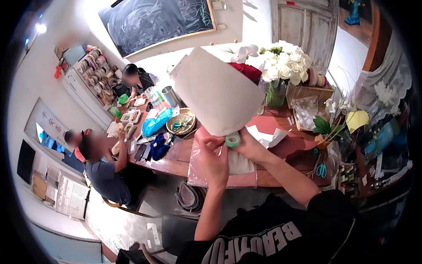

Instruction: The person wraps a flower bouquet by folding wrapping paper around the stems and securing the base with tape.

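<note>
A large sheet of white wrapping paper (217,94) stands up in front of me, narrowing toward my hands; whether it encloses anything is hidden. My left hand (212,152) is closed at its lower left edge, fingers bent and pinching. At the paper's bottom, a roll of green tape (232,140) sits between both hands. My right hand (249,147) is closed around the roll from the right, its fingertips partly hidden behind paper and tape. Below my hands, a clear plastic-covered pink sheet (200,169) lies at the table's front edge.
The wooden table (171,165) carries a basket (188,118) of tools, a blue bag (157,122), food boxes (131,116) and red paper (292,152). White roses (283,64) stand behind. Scissors (322,170) lie right. People sit at left, one in a dark shirt (107,180).
</note>
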{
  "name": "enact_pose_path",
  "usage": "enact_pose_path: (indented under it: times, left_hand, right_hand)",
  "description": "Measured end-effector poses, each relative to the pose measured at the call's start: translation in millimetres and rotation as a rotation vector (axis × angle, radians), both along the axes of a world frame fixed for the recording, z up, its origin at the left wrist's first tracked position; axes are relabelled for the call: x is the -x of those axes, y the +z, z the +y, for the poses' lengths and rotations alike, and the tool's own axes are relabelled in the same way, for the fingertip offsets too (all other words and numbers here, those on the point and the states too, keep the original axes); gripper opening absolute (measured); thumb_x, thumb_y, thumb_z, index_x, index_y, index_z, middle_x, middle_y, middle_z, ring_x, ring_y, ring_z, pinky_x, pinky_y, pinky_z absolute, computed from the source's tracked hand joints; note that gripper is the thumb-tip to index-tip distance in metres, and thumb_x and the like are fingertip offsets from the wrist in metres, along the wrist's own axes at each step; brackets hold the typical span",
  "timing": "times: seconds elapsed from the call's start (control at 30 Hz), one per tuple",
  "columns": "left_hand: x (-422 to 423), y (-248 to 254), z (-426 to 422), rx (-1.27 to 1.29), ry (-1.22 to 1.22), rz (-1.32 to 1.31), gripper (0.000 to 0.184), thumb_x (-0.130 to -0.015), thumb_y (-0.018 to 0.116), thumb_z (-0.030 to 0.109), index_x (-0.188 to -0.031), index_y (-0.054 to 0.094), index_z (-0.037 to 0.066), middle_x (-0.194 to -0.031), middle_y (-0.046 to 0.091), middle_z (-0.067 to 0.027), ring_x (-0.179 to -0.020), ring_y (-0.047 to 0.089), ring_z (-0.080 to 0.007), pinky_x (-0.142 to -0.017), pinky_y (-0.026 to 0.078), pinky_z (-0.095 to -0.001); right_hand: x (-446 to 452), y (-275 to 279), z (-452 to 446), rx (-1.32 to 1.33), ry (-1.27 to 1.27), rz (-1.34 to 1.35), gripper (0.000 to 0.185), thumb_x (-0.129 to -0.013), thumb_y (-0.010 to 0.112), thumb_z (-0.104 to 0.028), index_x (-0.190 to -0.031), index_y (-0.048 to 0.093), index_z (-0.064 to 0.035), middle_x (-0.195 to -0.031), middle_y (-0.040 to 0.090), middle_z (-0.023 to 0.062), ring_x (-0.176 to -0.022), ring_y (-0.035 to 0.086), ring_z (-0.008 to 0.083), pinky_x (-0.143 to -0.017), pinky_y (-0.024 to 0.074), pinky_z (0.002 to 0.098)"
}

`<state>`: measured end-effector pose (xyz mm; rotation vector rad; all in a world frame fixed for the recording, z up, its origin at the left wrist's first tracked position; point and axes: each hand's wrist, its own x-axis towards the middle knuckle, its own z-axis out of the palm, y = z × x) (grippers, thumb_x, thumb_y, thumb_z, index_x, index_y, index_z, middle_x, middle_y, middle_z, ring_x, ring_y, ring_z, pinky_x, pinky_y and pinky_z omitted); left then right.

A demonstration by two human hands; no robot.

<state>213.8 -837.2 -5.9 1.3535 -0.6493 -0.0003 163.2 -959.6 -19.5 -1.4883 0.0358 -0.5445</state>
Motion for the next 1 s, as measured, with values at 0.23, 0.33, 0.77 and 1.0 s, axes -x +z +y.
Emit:
enact_pose_path:
  times: [0.23,0.33,0.77,1.0]
  left_hand:
    - [-39.8,-27.7,-9.0,-0.112,-0.439,0.319,0.049,-0.071,0.076,0.005,-0.114,0.053,-0.002,-0.107,0.061,-0.0097,-0.098,0.058,-0.0167,-0.081,0.048,-0.0293]
    - [-48.0,-45.5,-1.0,-0.151,-0.462,0.33,0.032,-0.078,0.07,0.009,-0.107,0.062,-0.002,-0.103,0.063,-0.0076,-0.094,0.06,-0.0166,-0.08,0.05,-0.031]
    - [-36.8,-107.7,-22.8,0.185,-0.569,0.642,0.035,-0.088,0.065,0.021,-0.115,0.054,0.002,-0.109,0.059,-0.0101,-0.097,0.061,-0.0208,-0.082,0.052,-0.0328]
    - [-28.4,-107.3,-61.0,-0.252,-0.225,0.283,0.011,-0.089,0.063,0.015,-0.091,0.06,0.005,-0.087,0.059,-0.0042,-0.086,0.058,-0.0167,-0.084,0.046,-0.0309]
  right_hand:
    - [12.2,-0.3,6.7,0.133,0.093,-0.015,0.079,-0.073,0.067,-0.007,-0.14,0.024,0.0005,-0.126,0.045,0.0114,-0.117,0.045,0.0183,-0.096,0.0394,0.0315]
    - [19.1,-11.9,9.1,0.261,0.039,0.024,0.076,-0.074,0.075,-0.016,-0.136,0.032,-0.0024,-0.121,0.047,0.0098,-0.109,0.047,0.0181,-0.092,0.0411,0.033]
    - [43.4,-47.7,36.7,0.565,-0.715,-0.17,0.038,-0.069,0.078,-0.02,-0.098,0.056,-0.0098,-0.1,0.058,0.0068,-0.099,0.05,0.0269,-0.087,0.037,0.0396]
    - [105.6,-131.1,-77.7,-0.269,-0.905,0.143,0.04,-0.082,0.07,-0.024,-0.104,0.044,-0.0037,-0.098,0.048,0.0054,-0.098,0.05,0.0171,-0.082,0.0416,0.0303]
